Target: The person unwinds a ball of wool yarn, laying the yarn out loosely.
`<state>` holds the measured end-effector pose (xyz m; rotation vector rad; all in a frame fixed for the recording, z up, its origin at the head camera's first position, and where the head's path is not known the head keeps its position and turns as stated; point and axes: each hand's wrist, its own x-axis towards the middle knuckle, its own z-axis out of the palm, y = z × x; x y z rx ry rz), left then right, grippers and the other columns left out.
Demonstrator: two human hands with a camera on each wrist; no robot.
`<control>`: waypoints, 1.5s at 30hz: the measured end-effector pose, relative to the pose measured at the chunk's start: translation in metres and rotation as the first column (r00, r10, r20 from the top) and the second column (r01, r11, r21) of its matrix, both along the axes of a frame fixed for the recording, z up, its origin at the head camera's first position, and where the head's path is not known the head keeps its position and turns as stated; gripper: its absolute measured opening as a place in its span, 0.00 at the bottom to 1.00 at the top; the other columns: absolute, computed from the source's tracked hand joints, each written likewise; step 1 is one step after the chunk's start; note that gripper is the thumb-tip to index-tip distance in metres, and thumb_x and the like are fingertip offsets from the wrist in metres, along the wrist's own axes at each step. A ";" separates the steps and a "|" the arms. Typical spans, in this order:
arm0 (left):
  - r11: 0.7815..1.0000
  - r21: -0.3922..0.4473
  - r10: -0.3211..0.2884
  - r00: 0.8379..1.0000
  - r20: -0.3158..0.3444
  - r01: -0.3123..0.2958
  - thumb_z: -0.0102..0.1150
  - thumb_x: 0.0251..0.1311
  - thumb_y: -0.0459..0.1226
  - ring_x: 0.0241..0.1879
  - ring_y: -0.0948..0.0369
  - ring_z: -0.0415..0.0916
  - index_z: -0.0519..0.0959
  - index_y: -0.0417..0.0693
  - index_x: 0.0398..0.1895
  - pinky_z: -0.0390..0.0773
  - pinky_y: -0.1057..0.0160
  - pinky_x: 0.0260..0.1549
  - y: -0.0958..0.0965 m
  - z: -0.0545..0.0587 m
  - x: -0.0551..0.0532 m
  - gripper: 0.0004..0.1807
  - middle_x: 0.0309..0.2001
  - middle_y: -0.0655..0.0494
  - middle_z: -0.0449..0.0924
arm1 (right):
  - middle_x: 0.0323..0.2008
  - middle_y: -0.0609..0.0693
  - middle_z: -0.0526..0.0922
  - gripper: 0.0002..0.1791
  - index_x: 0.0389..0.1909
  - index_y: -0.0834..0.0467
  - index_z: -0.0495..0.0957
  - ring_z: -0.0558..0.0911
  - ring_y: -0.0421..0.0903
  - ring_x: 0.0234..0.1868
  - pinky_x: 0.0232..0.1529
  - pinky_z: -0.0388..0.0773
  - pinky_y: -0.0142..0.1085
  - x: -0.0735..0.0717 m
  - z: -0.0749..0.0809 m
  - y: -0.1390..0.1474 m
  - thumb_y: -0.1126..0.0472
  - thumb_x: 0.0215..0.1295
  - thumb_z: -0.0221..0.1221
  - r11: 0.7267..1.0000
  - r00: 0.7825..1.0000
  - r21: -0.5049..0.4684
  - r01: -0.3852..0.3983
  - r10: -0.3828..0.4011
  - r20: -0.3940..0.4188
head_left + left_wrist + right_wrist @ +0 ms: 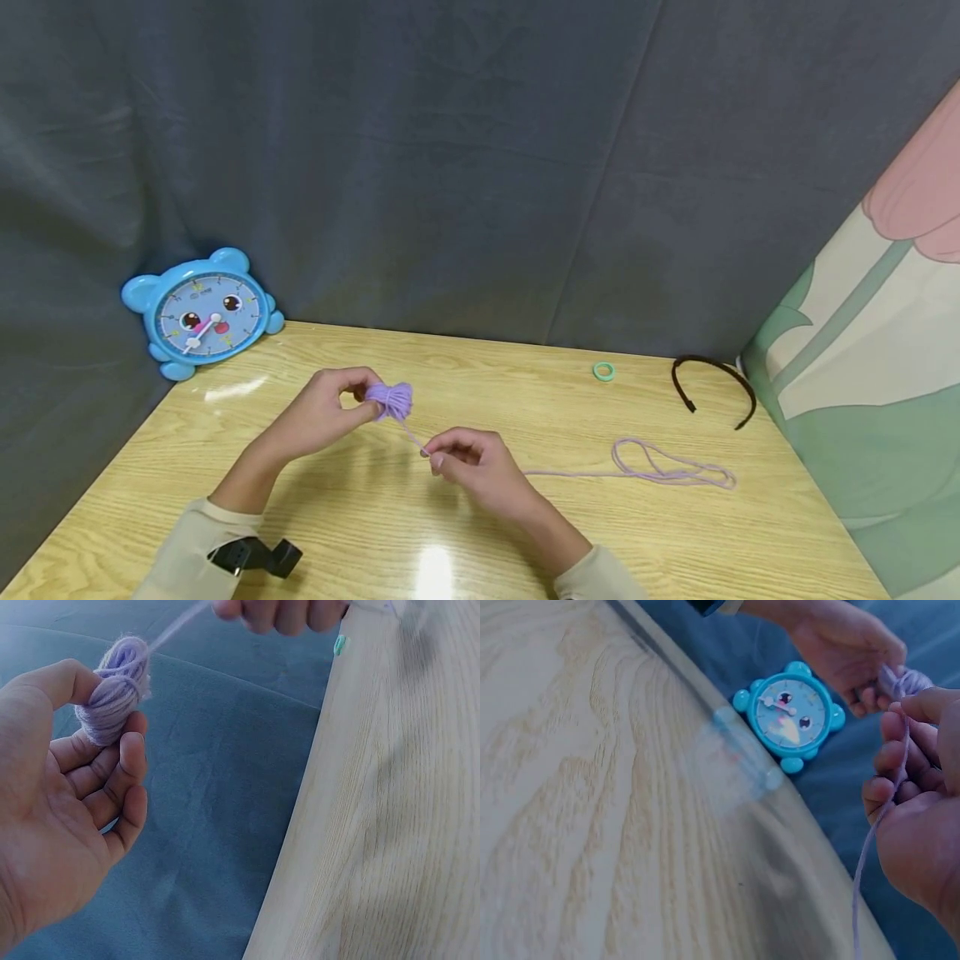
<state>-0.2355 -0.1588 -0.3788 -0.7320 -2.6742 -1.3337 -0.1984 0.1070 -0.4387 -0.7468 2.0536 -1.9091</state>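
Note:
Above the table, my left hand [324, 414] pinches a small bundle of purple yarn [392, 400] between thumb and fingers. In the left wrist view the bundle [116, 690] shows strands wound round its middle. A strand of yarn [411, 435] runs from the bundle to my right hand [480, 471], whose thumb and fingertips pinch it. Past the right palm the strand [864, 855] hangs down in the right wrist view. On the table to the right, the loose yarn [663, 475] lies in loops.
A blue bear-shaped clock [210, 321] stands at the back left, by the dark curtain [420, 167]. Toward the back right of the wooden table [480, 367] lie a green ring [603, 372] and a black headband [712, 362]. A patterned panel [862, 375] borders the right side.

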 end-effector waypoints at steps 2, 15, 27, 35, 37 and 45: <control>1.000 0.000 -0.002 1.000 -0.007 0.002 0.63 0.61 0.31 0.36 0.60 0.74 0.83 0.51 0.33 0.75 0.58 0.41 0.000 0.000 0.000 0.05 0.32 0.62 0.80 | 0.42 0.62 0.84 0.11 0.49 0.66 0.83 0.80 0.34 0.36 0.39 0.79 0.28 0.003 0.004 0.004 0.62 0.74 0.60 1.000 1.000 -0.001 0.013 -0.013 -0.020; 1.000 -0.011 0.002 1.000 -0.015 -0.002 0.62 0.61 0.31 0.36 0.61 0.72 0.83 0.52 0.33 0.74 0.59 0.38 0.000 0.000 0.001 0.06 0.32 0.62 0.80 | 0.34 0.39 0.81 0.08 0.44 0.68 0.81 0.74 0.33 0.33 0.34 0.75 0.28 0.003 0.027 0.037 0.66 0.75 0.58 0.992 0.978 -0.066 0.105 -0.115 -0.176; 1.000 -0.009 -0.005 1.000 -0.013 0.005 0.61 0.61 0.30 0.36 0.61 0.71 0.83 0.52 0.34 0.72 0.63 0.36 -0.003 -0.002 0.000 0.07 0.31 0.61 0.79 | 0.32 0.42 0.78 0.08 0.45 0.67 0.80 0.73 0.35 0.33 0.37 0.76 0.30 -0.004 0.021 0.070 0.64 0.76 0.57 0.979 0.967 -0.032 0.203 -0.205 -0.152; 1.000 -0.011 0.010 0.999 -0.037 -0.010 0.62 0.61 0.29 0.36 0.61 0.72 0.83 0.53 0.34 0.74 0.61 0.38 -0.004 -0.003 -0.002 0.08 0.31 0.63 0.80 | 0.33 0.42 0.77 0.08 0.45 0.67 0.79 0.73 0.35 0.34 0.37 0.77 0.33 -0.002 0.016 0.090 0.65 0.77 0.56 0.975 0.963 -0.011 0.224 -0.223 -0.150; 1.000 -0.007 0.005 0.999 -0.040 -0.005 0.62 0.61 0.29 0.36 0.62 0.72 0.83 0.53 0.34 0.74 0.61 0.38 -0.005 -0.003 -0.002 0.08 0.31 0.63 0.80 | 0.33 0.42 0.77 0.08 0.45 0.66 0.79 0.73 0.36 0.34 0.38 0.77 0.33 -0.002 0.016 0.093 0.65 0.77 0.56 0.973 0.961 -0.008 0.233 -0.231 -0.154; 1.000 0.000 -0.007 0.999 -0.032 0.007 0.63 0.61 0.30 0.36 0.62 0.71 0.83 0.52 0.34 0.73 0.62 0.38 -0.004 -0.004 -0.001 0.07 0.31 0.62 0.79 | 0.31 0.40 0.78 0.05 0.42 0.60 0.82 0.74 0.35 0.33 0.38 0.78 0.34 -0.003 0.020 0.102 0.65 0.76 0.57 0.958 0.945 -0.022 0.286 -0.286 -0.161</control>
